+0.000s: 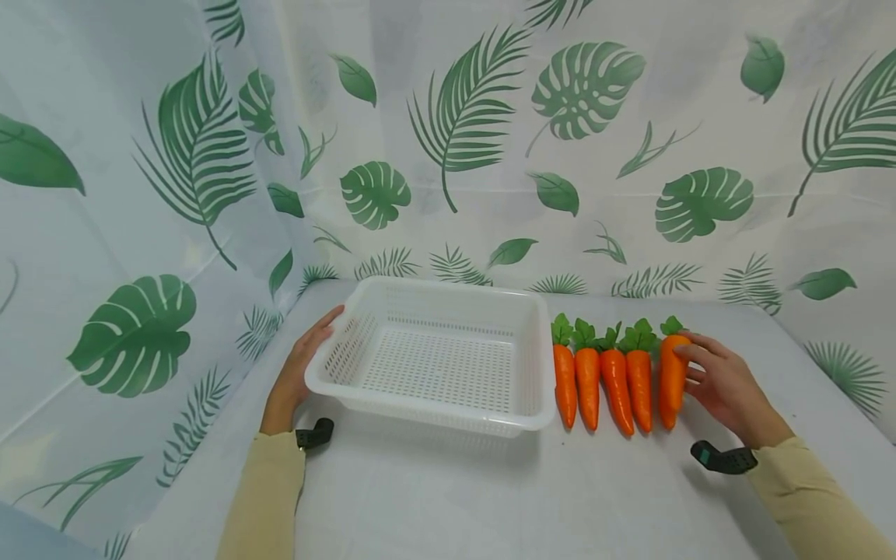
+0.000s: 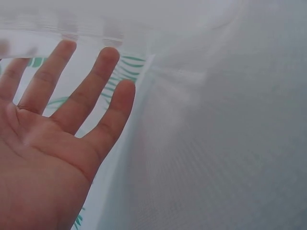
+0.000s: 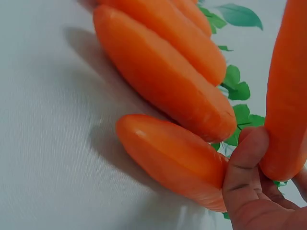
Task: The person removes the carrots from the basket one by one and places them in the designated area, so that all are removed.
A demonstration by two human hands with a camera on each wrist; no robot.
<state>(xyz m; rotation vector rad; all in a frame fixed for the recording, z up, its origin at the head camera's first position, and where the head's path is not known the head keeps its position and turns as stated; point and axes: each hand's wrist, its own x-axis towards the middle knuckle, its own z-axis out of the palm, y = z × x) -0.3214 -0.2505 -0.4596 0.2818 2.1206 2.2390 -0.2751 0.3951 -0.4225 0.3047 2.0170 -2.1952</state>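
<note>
A white plastic basket with slotted sides and a perforated bottom stands tilted toward me, nothing in it. At its left side is my left hand, fingers straight and spread; the fingertips lie right at the basket wall in the left wrist view. My right hand pinches an orange carrot with a green leafy top between thumb and fingers. Another carrot lies beneath it on the table, largely covered by the held one in the head view.
Several more carrots lie side by side just right of the basket, leafy ends pointing away. The white table meets leaf-printed curtains at the back and on the left.
</note>
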